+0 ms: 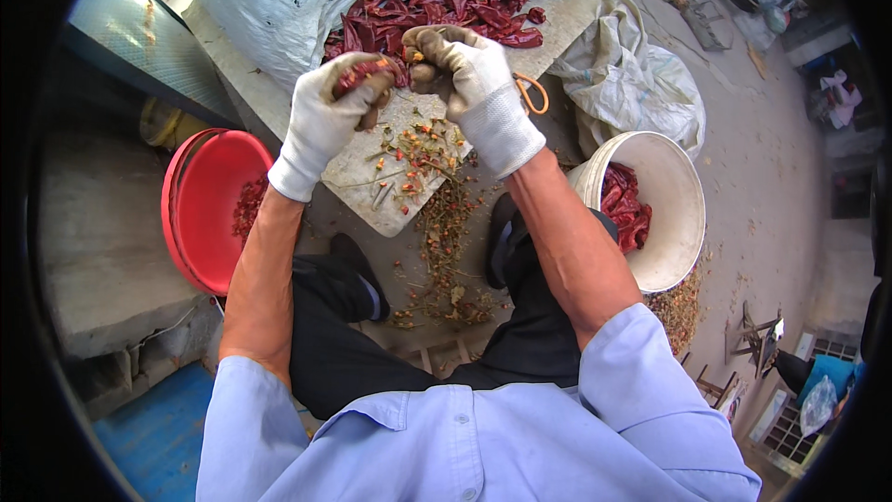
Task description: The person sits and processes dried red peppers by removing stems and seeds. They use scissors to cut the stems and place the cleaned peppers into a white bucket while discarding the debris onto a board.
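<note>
My left hand [327,108], in a white work glove with dark-stained fingers, is closed around dried red chili peppers [366,74]. Close beside it, my right hand [467,73], gloved the same way, pinches a small orange-yellow chili stem end [416,56]. Both hands hang over a pale stone slab [369,202] strewn with cut stem ends and seedy bits [418,153]. Just beyond them a heap of dried red chilies [446,0] spills from a white woven sack [272,7]. By my right wrist shows an orange loop [535,94], like a scissors handle; the rest is hidden.
A red plastic basin [209,223] with small red pieces stands at left. At right, a tilted white bucket [669,223] holds red chilies [625,206]; behind it slumps a woven sack [641,77]. Stem waste [449,251] covers the floor between my feet.
</note>
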Motion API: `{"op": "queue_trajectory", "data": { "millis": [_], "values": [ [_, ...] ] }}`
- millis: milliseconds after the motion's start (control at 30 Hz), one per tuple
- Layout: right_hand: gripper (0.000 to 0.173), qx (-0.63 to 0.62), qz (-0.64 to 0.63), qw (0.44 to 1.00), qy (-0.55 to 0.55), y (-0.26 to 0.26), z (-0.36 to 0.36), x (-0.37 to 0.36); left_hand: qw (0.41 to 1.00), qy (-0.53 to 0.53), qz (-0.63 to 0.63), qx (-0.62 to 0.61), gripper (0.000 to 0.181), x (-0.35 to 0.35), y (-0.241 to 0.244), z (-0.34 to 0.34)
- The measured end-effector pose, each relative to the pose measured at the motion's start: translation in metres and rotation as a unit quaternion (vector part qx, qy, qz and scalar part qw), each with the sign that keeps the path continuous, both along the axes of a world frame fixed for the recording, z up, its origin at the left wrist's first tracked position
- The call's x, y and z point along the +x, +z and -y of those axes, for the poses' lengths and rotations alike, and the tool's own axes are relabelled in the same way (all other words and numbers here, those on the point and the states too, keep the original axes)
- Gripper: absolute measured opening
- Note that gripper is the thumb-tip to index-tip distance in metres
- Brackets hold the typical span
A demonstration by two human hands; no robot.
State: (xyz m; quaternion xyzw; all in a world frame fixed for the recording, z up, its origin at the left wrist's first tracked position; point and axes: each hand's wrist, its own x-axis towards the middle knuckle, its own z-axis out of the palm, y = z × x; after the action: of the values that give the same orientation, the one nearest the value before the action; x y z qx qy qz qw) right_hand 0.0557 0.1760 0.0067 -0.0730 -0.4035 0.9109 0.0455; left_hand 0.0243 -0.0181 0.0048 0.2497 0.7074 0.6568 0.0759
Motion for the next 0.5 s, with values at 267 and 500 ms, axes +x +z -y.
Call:
{"op": "queue_trajectory", "data": {
  "millis": [267,500],
  "values": [
    [0.029,0.594,-0.081,0.753,0.269,0.023,-0.021,0.023,0.989,0.107,0.097,-0.008,0.027,-0.027,0.006,0.010],
    [0.024,0.386,-0.059,0.886,0.249,0.041,-0.045,0.027,0.984,0.050,0.165,-0.039,0.024,-0.020,-0.003,-0.030]
  ]
}}
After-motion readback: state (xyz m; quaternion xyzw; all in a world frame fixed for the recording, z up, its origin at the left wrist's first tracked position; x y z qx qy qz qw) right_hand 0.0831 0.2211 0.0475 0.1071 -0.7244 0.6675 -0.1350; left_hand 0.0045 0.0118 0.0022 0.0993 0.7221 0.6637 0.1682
